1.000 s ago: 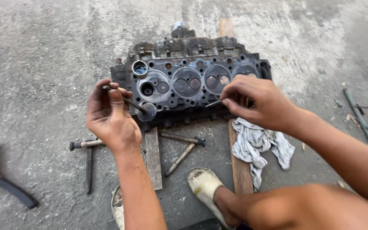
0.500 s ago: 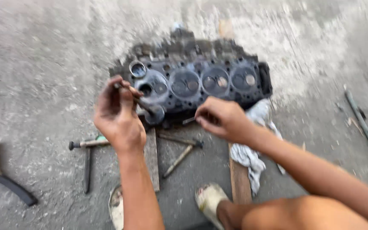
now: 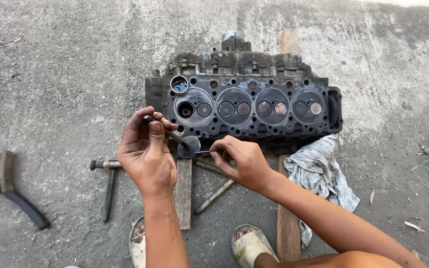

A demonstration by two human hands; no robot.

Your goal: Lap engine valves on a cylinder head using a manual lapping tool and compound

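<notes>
A person crouches on a rough concrete floor (image 3: 65, 74) over a dark, grimy cylinder head (image 3: 247, 101), which lies with its row of round combustion chambers facing up and rests on two wooden planks; one plank (image 3: 183, 191) runs toward the person's feet, the other plank (image 3: 288, 223) passes under the head's right part. The left hand (image 3: 147, 154) is closed around the thin stem of an engine valve (image 3: 183, 144), thumb and fingers pinching the rod so that it slants down to the right, its round disc held just in front of the head's near edge. The right hand (image 3: 239, 161) has its grip narrowed to a pinch on a thin pointed tool (image 3: 203, 151), whose tip meets the valve's disc. The first chamber on the left shows an open, dark valve port; the other chambers have their valves seated. A crumpled grey rag (image 3: 321, 173) lies against the head's near right corner, partly over the right plank. Left of the left hand a hammer (image 3: 106, 183) lies on the floor, and between the planks a metal rod (image 3: 214, 196) lies at a slant. A wire brush (image 3: 13, 191) with a dark handle lies well apart at the far left. Two pale sandals (image 3: 247, 245) show at the bottom edge
</notes>
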